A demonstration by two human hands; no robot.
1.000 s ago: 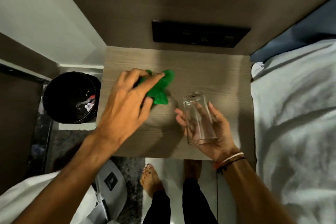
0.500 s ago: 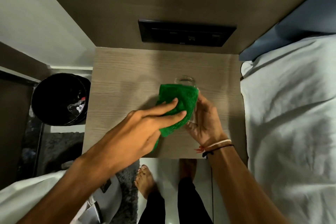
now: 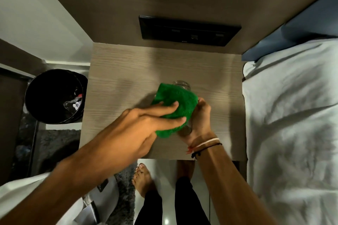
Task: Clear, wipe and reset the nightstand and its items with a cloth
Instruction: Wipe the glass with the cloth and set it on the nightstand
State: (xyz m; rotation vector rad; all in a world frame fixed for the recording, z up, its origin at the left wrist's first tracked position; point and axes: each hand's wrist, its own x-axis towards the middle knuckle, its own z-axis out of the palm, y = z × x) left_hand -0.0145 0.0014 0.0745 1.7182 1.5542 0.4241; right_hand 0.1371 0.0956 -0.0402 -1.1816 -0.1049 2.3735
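A green cloth (image 3: 175, 104) is wrapped over a clear drinking glass (image 3: 181, 84), of which only the far rim and a bit of the base show. My left hand (image 3: 144, 124) presses the cloth against the glass with fingers and thumb. My right hand (image 3: 201, 117), with bands at the wrist, grips the glass from the right side. Both are held just above the light wood nightstand (image 3: 117, 71), near its middle.
A black waste bin (image 3: 53, 95) with some rubbish stands left of the nightstand. A bed with white sheets (image 3: 292, 115) borders it on the right. A black switch panel (image 3: 188, 31) is on the wall behind. My bare feet and a grey rug lie below.
My left hand carried the cloth from the nightstand's surface onto the glass. The right hand tilted the glass under the cloth and now holds it wrapped.
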